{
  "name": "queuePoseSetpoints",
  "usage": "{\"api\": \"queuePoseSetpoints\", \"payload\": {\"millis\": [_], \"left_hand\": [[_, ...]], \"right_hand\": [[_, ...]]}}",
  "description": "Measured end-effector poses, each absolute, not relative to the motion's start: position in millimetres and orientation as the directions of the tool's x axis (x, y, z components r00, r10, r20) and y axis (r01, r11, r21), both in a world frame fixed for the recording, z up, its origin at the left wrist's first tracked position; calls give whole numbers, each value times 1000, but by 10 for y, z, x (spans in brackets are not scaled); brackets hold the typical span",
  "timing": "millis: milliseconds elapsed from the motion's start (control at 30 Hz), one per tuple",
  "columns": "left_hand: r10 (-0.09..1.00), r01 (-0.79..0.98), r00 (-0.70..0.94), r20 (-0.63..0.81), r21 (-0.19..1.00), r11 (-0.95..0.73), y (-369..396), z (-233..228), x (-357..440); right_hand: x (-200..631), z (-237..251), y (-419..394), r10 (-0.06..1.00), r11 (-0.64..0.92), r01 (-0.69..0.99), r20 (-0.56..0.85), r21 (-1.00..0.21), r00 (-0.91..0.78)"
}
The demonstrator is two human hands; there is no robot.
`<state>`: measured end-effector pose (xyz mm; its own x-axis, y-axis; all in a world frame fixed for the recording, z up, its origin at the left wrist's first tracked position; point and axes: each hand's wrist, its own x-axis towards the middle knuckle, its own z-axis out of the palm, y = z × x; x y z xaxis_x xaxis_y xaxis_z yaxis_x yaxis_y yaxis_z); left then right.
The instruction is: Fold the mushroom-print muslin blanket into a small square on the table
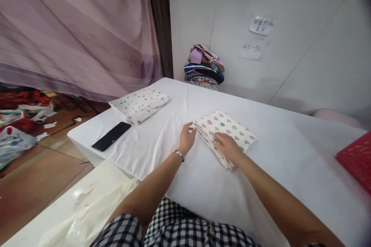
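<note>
A folded white cloth with a grey and red print point(232, 128) lies in the middle of the white table point(290, 162). My right hand point(227, 146) rests flat on its near edge, palm down. My left hand point(187, 137) is at the cloth's left edge, fingers spread and touching the side of the fold. It wears a thin bracelet at the wrist. Neither hand grips anything.
A second folded patterned cloth point(139, 104) lies at the far left of the table, with a black phone point(111, 136) beside it near the table edge. A pile of folded clothes point(204, 67) stands by the wall. A red item point(356, 160) sits at the right edge.
</note>
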<state>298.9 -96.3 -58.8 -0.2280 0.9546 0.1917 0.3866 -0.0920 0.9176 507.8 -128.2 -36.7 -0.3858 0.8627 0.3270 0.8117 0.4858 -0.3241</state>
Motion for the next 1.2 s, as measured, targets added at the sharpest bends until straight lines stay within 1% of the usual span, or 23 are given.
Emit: {"api": "queuePoseSetpoints", "payload": {"millis": [67, 133, 267, 400, 500, 600, 700, 767, 833, 900, 967, 1000, 1133, 1200], "left_hand": [[940, 418, -223, 258, 897, -147, -787, -604, 2961], [945, 428, -171, 280, 885, -185, -681, -658, 2977], [960, 419, -92, 263, 885, -203, -581, -784, 3019], [976, 350, -119, 181, 928, -129, -507, -842, 2988], [983, 304, -152, 103, 951, -52, -465, -850, 2954], [985, 304, -164, 60, 953, -7, -448, -863, 2939], [987, 323, -148, 60, 946, -9, -449, -884, 2931], [988, 332, -128, 87, 943, -41, -460, -885, 2928], [980, 351, -105, 166, 928, -120, -485, -866, 2928], [959, 390, -89, 268, 896, -214, -521, -831, 2931], [943, 439, -95, 318, 864, -247, -557, -793, 2932], [946, 460, -105, 307, 858, -228, -570, -779, 2931], [977, 492, -119, 178, 865, -97, -573, -765, 2914], [983, 485, -112, 146, 871, -75, -558, -774, 2903]], "right_hand": [[4953, -385, -1467, 843, 511, 821, 335, -256, -420], [4935, -411, -1584, 845, 485, 847, 367, -217, -389], [4999, -478, -1672, 863, 426, 875, 395, -230, -316], [4995, -503, -1699, 874, 405, 882, 387, -240, -295], [4959, -486, -1719, 867, 421, 884, 376, -201, -327], [4936, -476, -1743, 869, 431, 887, 344, -169, -357], [4940, -498, -1765, 892, 393, 891, 329, -229, -309], [4948, -525, -1770, 912, 348, 890, 327, -294, -248], [4948, -551, -1760, 927, 301, 896, 322, -327, -194], [4936, -566, -1738, 937, 257, 914, 312, -313, -157], [4916, -564, -1714, 945, 226, 932, 295, -285, -139], [4908, -555, -1706, 949, 219, 936, 285, -276, -138], [4902, -486, -1730, 945, 249, 924, 284, -291, -165], [4912, -457, -1767, 939, 265, 925, 291, -274, -184]]}}
